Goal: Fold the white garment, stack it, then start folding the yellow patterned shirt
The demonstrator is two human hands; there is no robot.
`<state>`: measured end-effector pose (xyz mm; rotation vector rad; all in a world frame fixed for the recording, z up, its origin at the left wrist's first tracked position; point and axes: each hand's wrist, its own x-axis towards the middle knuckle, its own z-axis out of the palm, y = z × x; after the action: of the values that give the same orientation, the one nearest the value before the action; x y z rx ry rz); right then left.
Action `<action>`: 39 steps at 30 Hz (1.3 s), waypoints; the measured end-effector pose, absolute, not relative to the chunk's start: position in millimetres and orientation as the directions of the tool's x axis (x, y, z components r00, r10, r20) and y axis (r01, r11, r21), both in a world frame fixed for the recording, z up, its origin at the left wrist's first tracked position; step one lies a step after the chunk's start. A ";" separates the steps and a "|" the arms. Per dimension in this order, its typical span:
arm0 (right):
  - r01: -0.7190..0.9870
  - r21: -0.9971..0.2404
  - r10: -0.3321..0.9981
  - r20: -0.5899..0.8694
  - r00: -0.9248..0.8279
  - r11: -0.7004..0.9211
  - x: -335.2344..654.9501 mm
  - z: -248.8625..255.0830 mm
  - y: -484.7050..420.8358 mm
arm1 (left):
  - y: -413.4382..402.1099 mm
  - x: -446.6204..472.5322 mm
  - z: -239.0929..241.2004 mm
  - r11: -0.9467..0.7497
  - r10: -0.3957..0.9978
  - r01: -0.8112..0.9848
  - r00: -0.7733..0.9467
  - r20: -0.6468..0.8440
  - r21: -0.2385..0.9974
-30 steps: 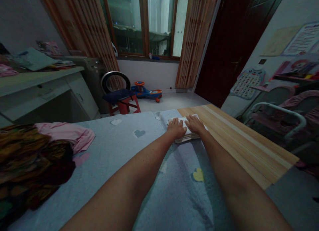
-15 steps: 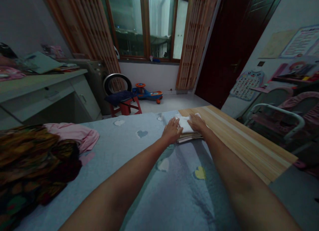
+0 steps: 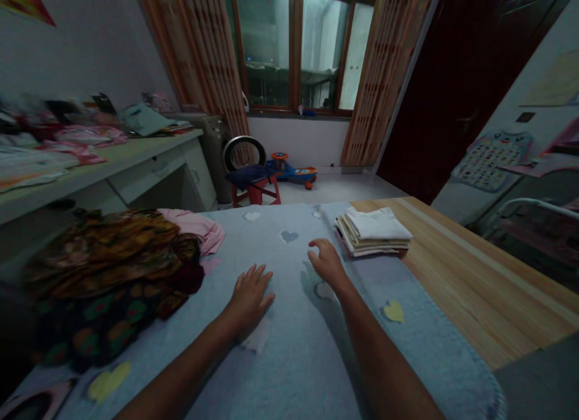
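Note:
My left hand (image 3: 251, 300) hovers over the light blue heart-patterned bedspread (image 3: 289, 323), fingers spread and holding nothing. Over the middle of the cloth is my right hand (image 3: 326, 262), empty, its thumb and fingers apart and slightly bent. Just beyond it and to its right lies a neat stack of folded clothes (image 3: 377, 227), white on top with cream layers below. On the left, a loose heap of dark patterned clothes (image 3: 113, 269) sits with a pink garment (image 3: 199, 229) behind it; my left hand is the nearer one to this heap.
A bare wooden board (image 3: 470, 257) borders the bedspread on the right. A cluttered white desk (image 3: 154, 157) stands at the left. Past the far edge are a red stool (image 3: 256, 194) and a blue ride-on toy (image 3: 294, 173) on the floor.
Both hands have let go of the folded stack and moved left and back towards me. The stack stays in place, and the view has turned left.

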<state>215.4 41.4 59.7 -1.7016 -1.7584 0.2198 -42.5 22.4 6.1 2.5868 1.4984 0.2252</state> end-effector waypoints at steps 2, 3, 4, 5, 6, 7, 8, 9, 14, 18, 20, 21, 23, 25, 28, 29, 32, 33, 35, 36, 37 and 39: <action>0.841 -0.537 0.977 0.203 0.059 0.061 183.6 46.3 37.3 | 11.5 -70.8 7.9 -0.449 0.893 0.881 0.448 0.040 0.152; 0.855 -0.517 0.989 0.141 0.045 0.035 170.1 41.4 35.2 | 7.1 -82.6 8.6 -0.429 0.903 0.893 0.428 0.039 0.135; 0.872 -0.489 0.996 0.088 0.034 0.014 158.2 37.6 32.9 | 3.3 -92.7 8.9 -0.409 0.912 0.904 0.407 0.041 0.124; 0.891 -0.455 0.999 0.047 0.024 0.000 148.0 34.5 30.4 | 0.1 -100.9 8.7 -0.389 0.921 0.914 0.387 0.041 0.118; 0.909 -0.417 1.000 0.023 0.020 -0.008 139.3 31.7 28.0 | -2.7 -107.3 8.1 -0.370 0.929 0.921 0.368 0.038 0.117; 0.926 -0.378 1.000 0.019 0.024 -0.015 132.2 29.0 25.6 | -5.2 -112.0 7.2 -0.356 0.934 0.927 0.354 0.037 0.121; 0.939 -0.343 0.999 0.038 0.039 -0.024 126.5 26.0 23.4 | -7.4 -115.0 6.1 -0.347 0.938 0.929 0.345 0.039 0.128; 0.948 -0.316 0.995 0.078 0.059 -0.031 122.1 22.7 21.5 | -9.5 -116.7 4.8 -0.344 0.939 0.929 0.341 0.045 0.136; 0.955 -0.294 0.960 0.275 0.048 0.037 117.7 3.0 18.3 | -16.0 -115.8 1.1 -0.335 0.941 0.928 0.321 0.107 0.161; 0.955 -0.291 0.952 0.305 0.031 0.063 122.9 -7.2 21.8 | -16.7 -117.0 1.6 -0.334 0.942 0.920 0.317 0.112 0.203; 0.956 -0.284 0.949 0.314 0.022 0.072 124.6 -9.5 23.7 | -16.5 -118.9 2.1 -0.339 0.940 0.913 0.320 0.119 0.225; 0.957 -0.281 0.948 0.317 0.018 0.076 125.0 -10.2 24.5 | -16.5 -119.8 2.3 -0.343 0.939 0.909 0.323 0.122 0.235; 0.957 -0.278 0.948 0.319 0.012 0.081 125.6 -11.3 25.4 | -16.3 -121.3 2.6 -0.351 0.936 0.901 0.328 0.127 0.255; 0.958 -0.275 0.946 0.323 0.008 0.086 126.1 -11.6 25.7 | -15.9 -122.4 2.8 -0.352 0.936 0.896 0.328 0.128 0.272; 0.957 -0.272 0.944 0.329 -0.005 0.099 127.0 -10.0 25.9 | -15.2 -123.2 3.4 -0.345 0.938 0.890 0.323 0.122 0.296; 0.957 -0.270 0.945 0.326 -0.011 0.104 127.3 -8.9 26.1 | -15.1 -123.4 3.8 -0.344 0.939 0.889 0.323 0.120 0.303; 0.958 -0.265 0.950 0.311 -0.021 0.107 127.8 -5.2 27.0 | -15.3 -123.4 5.5 -0.342 0.940 0.885 0.322 0.113 0.317; 0.958 -0.265 0.952 0.306 -0.022 0.107 127.9 -4.2 27.3 | -15.6 -123.3 6.0 -0.341 0.940 0.885 0.322 0.113 0.318; 0.957 -0.267 0.952 0.304 -0.028 0.113 128.0 -3.0 27.6 | -16.2 -123.0 6.9 -0.341 0.940 0.884 0.321 0.115 0.319; 0.956 -0.269 0.952 0.306 -0.030 0.117 128.0 -2.8 27.6 | -16.5 -122.9 7.1 -0.341 0.940 0.884 0.320 0.118 0.320; 0.955 -0.271 0.951 0.307 -0.031 0.119 128.1 -2.8 27.6 | -16.6 -122.8 7.3 -0.342 0.940 0.883 0.319 0.123 0.321; 0.953 -0.279 0.951 0.306 -0.029 0.119 128.2 -3.3 27.5 | -16.8 -122.9 7.5 -0.344 0.939 0.881 0.318 0.133 0.325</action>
<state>128.2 27.5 -3.3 -1.8431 -1.9923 -0.0046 -122.9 -16.8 7.5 2.3875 1.6719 0.4449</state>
